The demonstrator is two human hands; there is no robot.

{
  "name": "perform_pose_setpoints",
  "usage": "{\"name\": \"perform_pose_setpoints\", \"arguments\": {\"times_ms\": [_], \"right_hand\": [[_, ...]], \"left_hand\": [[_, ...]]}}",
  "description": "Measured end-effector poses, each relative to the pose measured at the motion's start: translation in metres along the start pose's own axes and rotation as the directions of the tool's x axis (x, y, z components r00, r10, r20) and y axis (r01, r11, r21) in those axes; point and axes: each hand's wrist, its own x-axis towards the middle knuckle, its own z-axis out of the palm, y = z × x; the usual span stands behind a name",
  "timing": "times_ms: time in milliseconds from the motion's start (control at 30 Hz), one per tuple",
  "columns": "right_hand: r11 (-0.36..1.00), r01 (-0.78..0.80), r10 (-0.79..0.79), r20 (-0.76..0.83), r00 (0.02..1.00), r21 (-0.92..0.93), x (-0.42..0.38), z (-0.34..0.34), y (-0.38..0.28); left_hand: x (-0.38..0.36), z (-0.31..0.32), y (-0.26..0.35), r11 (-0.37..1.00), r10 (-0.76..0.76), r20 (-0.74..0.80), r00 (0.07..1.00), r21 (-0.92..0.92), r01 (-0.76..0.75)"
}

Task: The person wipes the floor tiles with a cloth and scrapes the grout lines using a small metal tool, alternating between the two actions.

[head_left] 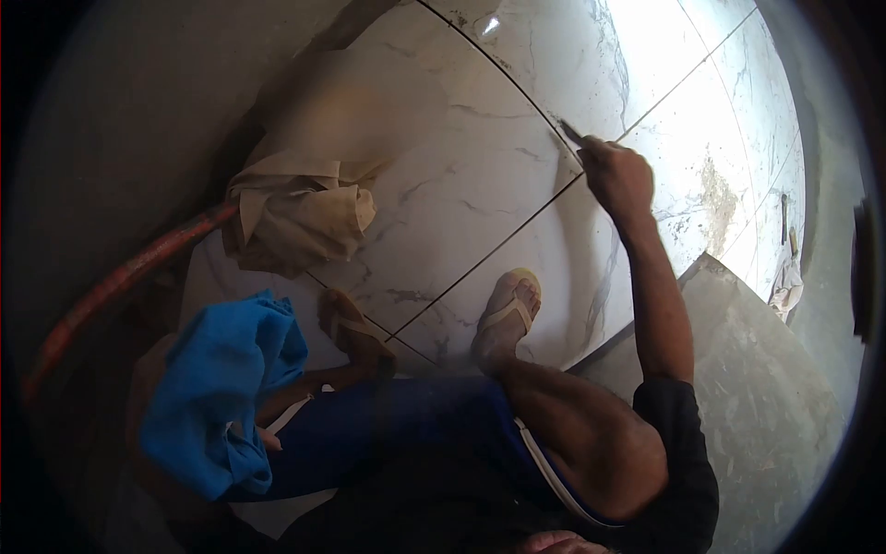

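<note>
My right hand (620,177) is closed around a small knife-like tool (572,135) with a thin dark blade. Its tip rests at or just over the dark joint between white marbled floor tiles (480,175), near where joints cross. To the left, a bunched blue cloth (217,397) covers most of my left hand (269,439). Only a fingertip shows at the cloth's edge, by my thigh, and the hand seems to grip the fabric. My sandalled feet (513,309) stand on the tiles.
A crumpled beige cloth (300,217) lies at upper left, beside a red hose or pipe (138,263). Sandy debris (718,196) is scattered on the right tiles. Small tools and a pale rag (786,286) lie near the right wall. Rough grey concrete (738,369) borders the tiles.
</note>
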Motion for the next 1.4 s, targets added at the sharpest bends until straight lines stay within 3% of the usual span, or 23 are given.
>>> {"name": "perform_pose_setpoints", "arguments": {"times_ms": [133, 200, 367, 500, 600, 867, 900, 933, 1000, 1100, 1200, 1400], "right_hand": [[0.999, 0.025, -0.022, 0.051, 0.998, -0.048, 0.004, 0.017, 0.007], [0.999, -0.013, 0.013, 0.010, 1.000, 0.036, -0.001, 0.000, 0.001], [1.000, 0.016, -0.016, -0.010, 1.000, 0.004, -0.007, 0.019, 0.012], [0.997, -0.023, 0.027, -0.056, 0.998, 0.068, -0.009, -0.011, -0.001], [0.998, 0.018, -0.014, 0.059, 0.998, -0.068, -0.003, 0.024, 0.013], [1.000, -0.024, 0.024, -0.013, 1.000, -0.008, -0.009, -0.006, -0.002], [0.998, 0.008, -0.003, 0.067, 0.998, -0.070, -0.005, 0.014, 0.009], [1.000, 0.013, -0.013, -0.004, 1.000, -0.008, -0.009, 0.027, 0.016], [0.998, 0.020, -0.015, 0.072, 0.997, -0.062, -0.005, 0.015, 0.011], [0.999, -0.032, 0.033, -0.029, 0.999, 0.026, -0.007, -0.009, -0.002], [0.998, -0.011, 0.010, -0.012, 1.000, -0.062, -0.008, 0.024, 0.015], [1.000, 0.001, -0.001, -0.061, 0.998, -0.005, -0.012, -0.001, 0.016]], "left_hand": [[-0.001, 0.002, -0.001, 1.000, -0.004, -0.005, 1.000, -0.001, 0.004], [-0.004, 0.002, -0.001, 1.000, -0.015, 0.009, 1.000, -0.008, 0.015], [-0.001, 0.003, -0.002, 1.000, 0.001, 0.002, 1.000, -0.016, -0.001], [-0.003, 0.004, -0.001, 1.000, -0.009, 0.011, 1.000, -0.020, 0.010], [-0.001, 0.003, 0.000, 1.000, 0.004, 0.014, 1.000, -0.022, -0.004], [-0.006, 0.004, -0.001, 0.999, -0.013, 0.015, 1.000, -0.030, 0.014], [-0.005, 0.004, -0.001, 0.999, -0.007, 0.014, 1.000, -0.032, 0.007], [-0.004, 0.004, -0.001, 0.999, -0.001, 0.014, 1.000, -0.034, 0.002], [-0.004, 0.004, -0.002, 1.000, -0.002, 0.000, 1.000, -0.028, 0.002], [-0.007, 0.005, -0.003, 0.999, -0.015, 0.017, 1.000, -0.036, 0.015], [-0.005, 0.004, -0.002, 0.999, 0.000, 0.020, 1.000, -0.039, 0.001], [-0.008, 0.006, -0.004, 0.999, -0.012, 0.026, 1.000, -0.045, 0.013]]}}
